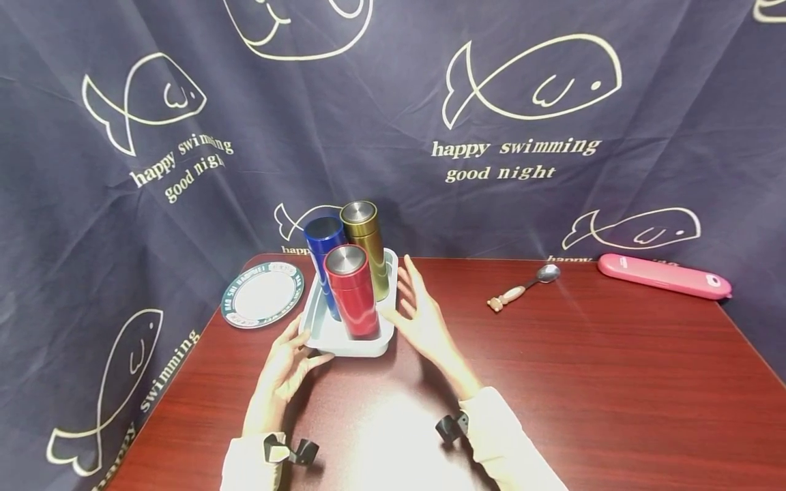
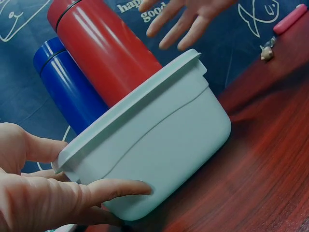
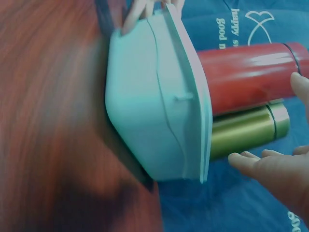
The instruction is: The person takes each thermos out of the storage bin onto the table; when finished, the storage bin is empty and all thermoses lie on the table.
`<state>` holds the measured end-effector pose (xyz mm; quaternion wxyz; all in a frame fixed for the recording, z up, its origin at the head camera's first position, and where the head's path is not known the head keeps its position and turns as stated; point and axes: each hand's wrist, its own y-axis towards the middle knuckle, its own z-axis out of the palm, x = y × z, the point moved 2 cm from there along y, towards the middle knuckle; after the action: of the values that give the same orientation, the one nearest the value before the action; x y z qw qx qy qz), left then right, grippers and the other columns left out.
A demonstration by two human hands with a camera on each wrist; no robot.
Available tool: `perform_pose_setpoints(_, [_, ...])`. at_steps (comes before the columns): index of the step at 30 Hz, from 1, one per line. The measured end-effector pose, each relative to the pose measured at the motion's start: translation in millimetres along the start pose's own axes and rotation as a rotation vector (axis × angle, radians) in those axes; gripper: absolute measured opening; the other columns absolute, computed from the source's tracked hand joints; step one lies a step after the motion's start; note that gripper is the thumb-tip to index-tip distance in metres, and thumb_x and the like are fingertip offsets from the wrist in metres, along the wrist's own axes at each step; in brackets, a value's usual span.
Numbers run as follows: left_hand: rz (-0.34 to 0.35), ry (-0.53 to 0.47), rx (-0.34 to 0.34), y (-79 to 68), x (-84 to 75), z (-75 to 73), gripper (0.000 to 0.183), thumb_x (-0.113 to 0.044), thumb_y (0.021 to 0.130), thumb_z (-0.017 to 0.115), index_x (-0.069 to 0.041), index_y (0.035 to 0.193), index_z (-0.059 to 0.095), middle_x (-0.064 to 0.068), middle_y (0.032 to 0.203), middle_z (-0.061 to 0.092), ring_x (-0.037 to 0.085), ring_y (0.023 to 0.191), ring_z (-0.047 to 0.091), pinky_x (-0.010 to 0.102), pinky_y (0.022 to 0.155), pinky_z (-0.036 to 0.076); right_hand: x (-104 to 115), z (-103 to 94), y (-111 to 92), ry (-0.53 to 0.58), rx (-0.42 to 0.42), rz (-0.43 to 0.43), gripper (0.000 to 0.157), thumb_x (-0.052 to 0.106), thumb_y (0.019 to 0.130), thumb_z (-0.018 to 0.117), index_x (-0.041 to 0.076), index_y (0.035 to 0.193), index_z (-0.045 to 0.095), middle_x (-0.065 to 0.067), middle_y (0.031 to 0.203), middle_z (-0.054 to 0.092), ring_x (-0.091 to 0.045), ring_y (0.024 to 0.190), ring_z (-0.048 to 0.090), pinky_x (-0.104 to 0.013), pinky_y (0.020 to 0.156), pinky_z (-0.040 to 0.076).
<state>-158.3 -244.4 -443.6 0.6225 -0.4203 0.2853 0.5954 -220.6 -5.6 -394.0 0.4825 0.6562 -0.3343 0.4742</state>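
A pale blue-green plastic tub (image 1: 353, 350) holds three upright metal vacuum flasks: a red one (image 1: 355, 300) in front, a blue one (image 1: 322, 254) behind it to the left, and a gold one (image 1: 372, 247) at the back right. My left hand (image 1: 285, 368) grips the tub's near left corner; in the left wrist view its thumb lies along the tub's outer wall (image 2: 169, 140), with a finger at the rim. To the right of the tub, my right hand (image 1: 430, 331) has its fingers spread. In the right wrist view that hand (image 3: 280, 179) shows apart from the tub, near the flasks.
A round plate (image 1: 233, 310) with a green patterned rim lies left of the tub. Toward the back right are a spoon (image 1: 512, 293) with a bear-shaped handle and a long pink case (image 1: 663, 276). A dark blue printed curtain (image 1: 393, 123) hangs behind the reddish-brown table (image 1: 583, 382).
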Motion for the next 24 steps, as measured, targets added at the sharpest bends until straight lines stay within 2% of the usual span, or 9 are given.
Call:
perform_pose_setpoints(4, [-0.006, 0.002, -0.004, 0.1, -0.2, 5.1, 0.056, -0.003, 0.104, 0.027, -0.005, 0.156, 0.008, 0.023, 0.155, 0.017, 0.039, 0.141, 0.023, 0.068, 0.105, 0.026, -2.1, 11.7, 2.4, 0.084, -0.014, -0.003, 0.1, 0.011, 0.081, 0.079, 0.021, 0.158, 0.015, -0.018, 0.156, 0.029, -0.038, 0.14, 0.035, -0.054, 0.111, 0.031])
perform_pose_setpoints(8, [-0.004, 0.021, -0.013, 0.3, 0.3, 9.4, 0.054, -0.003, 0.104, 0.027, -0.004, 0.156, 0.011, 0.024, 0.154, 0.019, 0.039, 0.14, 0.024, 0.068, 0.104, 0.027, -3.7, 21.6, 5.7, 0.04, -0.042, -0.021, 0.105, 0.023, 0.078, 0.083, 0.024, 0.158, 0.015, -0.016, 0.156, 0.032, -0.037, 0.138, 0.038, -0.054, 0.109, 0.034])
perform_pose_setpoints(14, [-0.001, 0.042, 0.011, -1.1, 1.9, 14.2, 0.054, -0.004, 0.104, 0.027, -0.003, 0.156, 0.009, 0.028, 0.154, 0.016, 0.04, 0.141, 0.021, 0.07, 0.104, 0.026, -10.0, 35.8, 9.1, -0.006, -0.064, -0.06, 0.107, 0.013, 0.075, 0.085, 0.021, 0.157, 0.019, -0.011, 0.156, 0.033, -0.032, 0.138, 0.04, -0.047, 0.111, 0.035])
perform_pose_setpoints(17, [-0.012, 0.034, 0.018, -2.2, 2.3, 13.4, 0.055, -0.004, 0.105, 0.026, -0.004, 0.156, 0.007, 0.027, 0.154, 0.015, 0.039, 0.142, 0.019, 0.069, 0.105, 0.024, -13.0, 42.1, 9.5, -0.084, -0.089, -0.1, 0.103, 0.013, 0.072, 0.087, 0.021, 0.155, 0.027, -0.011, 0.15, 0.043, -0.028, 0.132, 0.048, -0.045, 0.108, 0.04])
perform_pose_setpoints(20, [-0.014, 0.04, 0.007, -3.3, 2.1, 10.0, 0.056, -0.004, 0.105, 0.025, -0.005, 0.156, 0.005, 0.026, 0.154, 0.015, 0.039, 0.142, 0.019, 0.069, 0.105, 0.024, -14.9, 47.8, 10.4, -0.167, -0.117, -0.127, 0.097, 0.019, 0.071, 0.088, 0.022, 0.152, 0.036, -0.009, 0.14, 0.055, -0.023, 0.124, 0.056, -0.042, 0.104, 0.045])
perform_pose_setpoints(24, [-0.015, 0.076, -0.019, -4.4, 1.1, 5.7, 0.056, -0.005, 0.104, 0.027, -0.006, 0.157, 0.008, 0.023, 0.154, 0.018, 0.037, 0.14, 0.025, 0.067, 0.104, 0.03, -15.3, 52.9, 11.1, -0.185, -0.15, -0.135, 0.09, 0.024, 0.07, 0.089, 0.02, 0.148, 0.043, -0.007, 0.13, 0.063, -0.021, 0.117, 0.061, -0.041, 0.1, 0.048])
